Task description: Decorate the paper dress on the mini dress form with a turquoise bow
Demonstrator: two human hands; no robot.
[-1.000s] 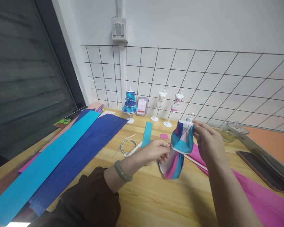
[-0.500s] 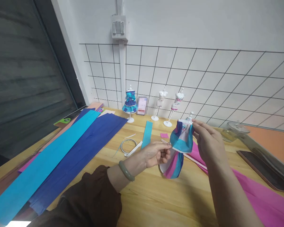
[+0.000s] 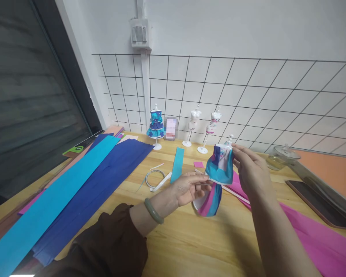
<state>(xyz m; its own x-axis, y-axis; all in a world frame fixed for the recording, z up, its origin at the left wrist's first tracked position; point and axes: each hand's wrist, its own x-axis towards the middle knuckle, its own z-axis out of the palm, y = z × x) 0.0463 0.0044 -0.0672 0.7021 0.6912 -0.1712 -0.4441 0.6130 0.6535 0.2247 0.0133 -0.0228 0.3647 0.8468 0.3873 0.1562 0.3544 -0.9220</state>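
Observation:
A miniature dress form (image 3: 230,141) wears a small paper-like dress (image 3: 219,173) with a turquoise, purple and white upper layer. Below that layer hangs a skirt (image 3: 210,202) in white, pink, turquoise and dark blue. My left hand (image 3: 192,187) pinches the white-edged hem of the upper layer at its left corner, the other fingers loosely curled. With thumb and fingers, my right hand (image 3: 252,167) grips the dress form and dress near the upper right edge. The stand's lower part is hidden behind the skirt.
Two bare-looking dress forms (image 3: 194,117) and a dressed one (image 3: 156,127) stand by the wall. Blue sheets (image 3: 103,173) lie left, a pink sheet (image 3: 314,231) right. Tape roll (image 3: 155,179), turquoise strip (image 3: 177,163), phone (image 3: 320,204) and glass pot (image 3: 281,157) are around.
The whole view has shifted slightly. Both hands keep the same hold, and the dress is in nearly the same place, its upper layer a little flatter.

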